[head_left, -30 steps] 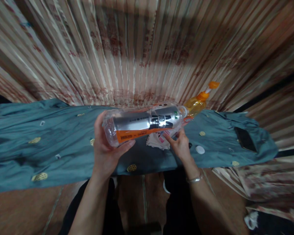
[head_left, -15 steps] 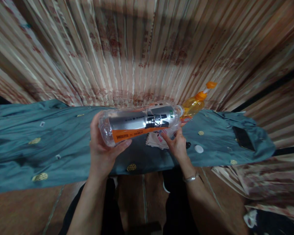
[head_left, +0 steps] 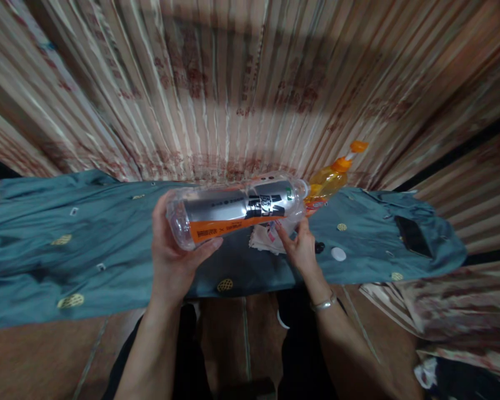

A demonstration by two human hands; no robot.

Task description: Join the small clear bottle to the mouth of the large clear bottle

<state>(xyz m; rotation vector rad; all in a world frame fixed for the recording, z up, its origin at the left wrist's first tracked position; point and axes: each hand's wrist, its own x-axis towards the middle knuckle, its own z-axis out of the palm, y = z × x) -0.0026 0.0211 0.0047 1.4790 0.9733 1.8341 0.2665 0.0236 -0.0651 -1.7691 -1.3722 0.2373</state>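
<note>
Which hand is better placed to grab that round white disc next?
Probably your right hand: it is nearer the disc, while your left hand grips the base of the clear plastic bottle with a silver-and-orange label.

clear bottle [head_left: 229, 208] — nearly sideways, silver-and-orange label

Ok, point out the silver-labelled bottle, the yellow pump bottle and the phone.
silver-labelled bottle [head_left: 233, 209], head view, on its label
yellow pump bottle [head_left: 328, 181], head view, on its yellow body
phone [head_left: 413, 237], head view, mid-screen
</note>
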